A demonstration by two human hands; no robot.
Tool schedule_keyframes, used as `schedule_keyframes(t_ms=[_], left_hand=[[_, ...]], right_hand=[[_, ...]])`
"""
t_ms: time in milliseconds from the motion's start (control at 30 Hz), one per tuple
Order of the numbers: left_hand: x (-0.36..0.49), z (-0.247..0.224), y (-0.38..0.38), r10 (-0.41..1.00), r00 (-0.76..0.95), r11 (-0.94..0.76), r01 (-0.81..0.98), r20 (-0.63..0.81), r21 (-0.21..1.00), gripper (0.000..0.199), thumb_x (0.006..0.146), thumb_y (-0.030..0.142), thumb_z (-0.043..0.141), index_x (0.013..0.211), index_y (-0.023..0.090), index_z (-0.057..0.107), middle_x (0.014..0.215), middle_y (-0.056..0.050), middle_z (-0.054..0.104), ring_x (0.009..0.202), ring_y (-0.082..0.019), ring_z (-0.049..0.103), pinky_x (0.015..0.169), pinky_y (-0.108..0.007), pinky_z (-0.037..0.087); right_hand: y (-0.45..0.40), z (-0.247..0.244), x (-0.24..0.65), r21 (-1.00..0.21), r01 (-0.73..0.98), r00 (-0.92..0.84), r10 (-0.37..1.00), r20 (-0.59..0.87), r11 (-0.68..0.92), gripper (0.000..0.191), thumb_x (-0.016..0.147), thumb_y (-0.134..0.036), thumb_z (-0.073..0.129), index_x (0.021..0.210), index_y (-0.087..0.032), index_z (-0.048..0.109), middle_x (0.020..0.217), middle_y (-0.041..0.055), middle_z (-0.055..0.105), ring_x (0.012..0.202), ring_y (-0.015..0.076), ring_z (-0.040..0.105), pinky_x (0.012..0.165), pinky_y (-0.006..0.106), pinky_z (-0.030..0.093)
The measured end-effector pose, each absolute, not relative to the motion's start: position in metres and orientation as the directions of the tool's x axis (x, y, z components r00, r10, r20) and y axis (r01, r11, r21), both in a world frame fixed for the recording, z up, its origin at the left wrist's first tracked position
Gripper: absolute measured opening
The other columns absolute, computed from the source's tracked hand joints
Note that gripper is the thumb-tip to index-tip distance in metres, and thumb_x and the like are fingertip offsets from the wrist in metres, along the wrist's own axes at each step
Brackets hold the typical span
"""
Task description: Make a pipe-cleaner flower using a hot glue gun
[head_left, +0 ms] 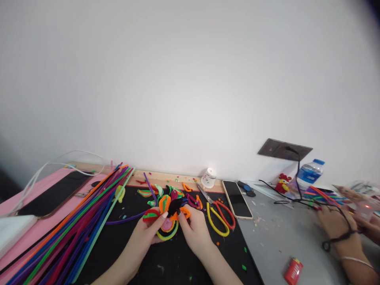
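A colourful pipe-cleaner flower (168,225), with orange, red, green and black petals round a pink centre, is held between both hands above the black mat (160,263). My left hand (149,229) pinches its left side, thumb on top near the red and orange petals. On the other side, my right hand (192,226) grips it by the orange and black petals. More looped pipe-cleaner pieces (194,201) lie just behind. Scissors (221,217) with yellow and red handles lie right of my right hand.
Long pipe cleaners (75,225) and a dark phone (56,193) are at the left. A paper cup (208,178) and another phone (237,199) stand or lie behind. At the right are a red lighter (293,270), bottle (310,174), black cable and another person's hands (340,225).
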State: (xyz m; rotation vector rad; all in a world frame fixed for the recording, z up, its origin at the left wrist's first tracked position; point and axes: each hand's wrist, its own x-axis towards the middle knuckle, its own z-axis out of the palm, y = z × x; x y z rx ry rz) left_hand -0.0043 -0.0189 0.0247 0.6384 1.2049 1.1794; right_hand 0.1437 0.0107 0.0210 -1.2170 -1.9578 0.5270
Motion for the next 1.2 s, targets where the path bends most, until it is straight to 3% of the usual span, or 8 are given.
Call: schedule_keyframes(t_ms=[133,433,667,767,967,1200], left_hand=[[-0.004,0.028,-0.02,0.941,-0.035,0.307,-0.327,-0.336,0.894,0.03,0.065,0.037,0.07,0.085,0.02,0.056,0.073,-0.001,0.067,0.082,-0.026,0.066,0.067,-0.036,0.055],[-0.006,0.02,-0.019,0.947,0.024,0.31,-0.311,-0.319,0.898,0.023,0.068,0.037,0.068,0.08,0.021,0.057,0.07,0.001,0.066,0.075,-0.021,0.065,0.067,-0.033,0.053],[-0.003,0.023,-0.02,0.939,-0.082,0.3,-0.279,-0.334,0.912,0.023,0.062,0.036,0.072,0.071,0.023,0.056,0.063,0.004,0.064,0.067,-0.021,0.065,0.058,-0.028,0.05],[-0.002,0.022,-0.019,0.956,-0.099,0.246,-0.24,-0.276,0.939,0.024,0.061,0.035,0.073,0.076,0.022,0.059,0.07,0.002,0.067,0.072,-0.022,0.065,0.058,-0.026,0.05],[-0.006,0.016,-0.017,0.968,-0.013,0.239,-0.242,-0.249,0.94,0.03,0.065,0.036,0.072,0.089,0.021,0.061,0.087,-0.004,0.071,0.087,-0.027,0.065,0.069,-0.033,0.053],[-0.007,0.019,-0.017,0.969,0.005,0.239,-0.237,-0.245,0.942,0.033,0.067,0.036,0.071,0.094,0.02,0.062,0.094,-0.006,0.072,0.094,-0.029,0.064,0.073,-0.034,0.053]], right_hand=[[0.011,0.018,0.144,-0.669,0.616,-0.275,0.909,0.313,0.416,0.022,0.085,-0.018,0.04,0.064,-0.02,0.045,0.059,-0.0021,0.048,0.054,0.0127,0.046,0.052,0.022,0.033],[0.01,0.014,0.143,-0.635,0.644,-0.29,0.905,0.313,0.426,0.023,0.085,-0.017,0.038,0.062,-0.02,0.04,0.057,-0.0033,0.044,0.051,0.0115,0.044,0.051,0.022,0.03],[0.008,0.013,0.142,-0.661,0.624,-0.261,0.909,0.326,0.416,0.025,0.086,-0.019,0.037,0.063,-0.019,0.043,0.057,-0.0028,0.045,0.051,0.0115,0.045,0.051,0.021,0.031],[0.006,0.015,0.143,-0.684,0.611,-0.244,0.916,0.317,0.399,0.024,0.087,-0.02,0.037,0.065,-0.02,0.044,0.059,-0.0017,0.048,0.053,0.012,0.044,0.052,0.021,0.033],[0.004,0.015,0.144,-0.704,0.573,-0.243,0.908,0.342,0.419,0.022,0.087,-0.02,0.039,0.067,-0.019,0.049,0.062,-0.0006,0.053,0.055,0.0122,0.046,0.054,0.021,0.035],[0.004,0.013,0.143,-0.743,0.542,-0.228,0.919,0.321,0.394,0.023,0.087,-0.023,0.04,0.065,-0.02,0.044,0.057,-0.0039,0.044,0.052,0.0112,0.041,0.051,0.021,0.031]])
